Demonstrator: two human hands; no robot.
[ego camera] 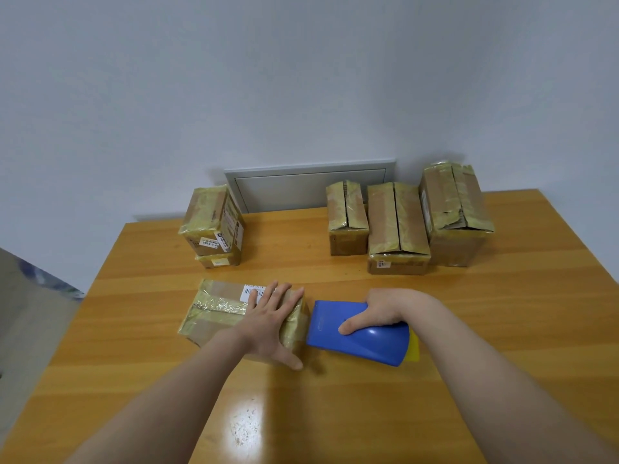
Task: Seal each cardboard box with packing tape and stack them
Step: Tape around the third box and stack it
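Head view is showing the wooden table [502, 296] bearing everything: three split-seam boxes [398, 226] waiting back right, a two-box stack [212, 226] standing back left. Nearer, the left hand [273, 323] is pressing the front box [214, 313] with spread, straight fingers, probably steadying it, while the right hand [385, 308] is curling around the blue tape dispenser [361, 339] at its right end. The roll is hiding inside.

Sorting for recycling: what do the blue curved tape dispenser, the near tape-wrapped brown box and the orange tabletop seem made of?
Blue curved tape dispenser: likely hard plastic, glossy, sharp highlight.
Near tape-wrapped brown box: cardboard, matte, under shiny wrinkled yellowish film tape.
Orange tabletop: wood or wood-look laminate, glossy; grain stripes, light glare.
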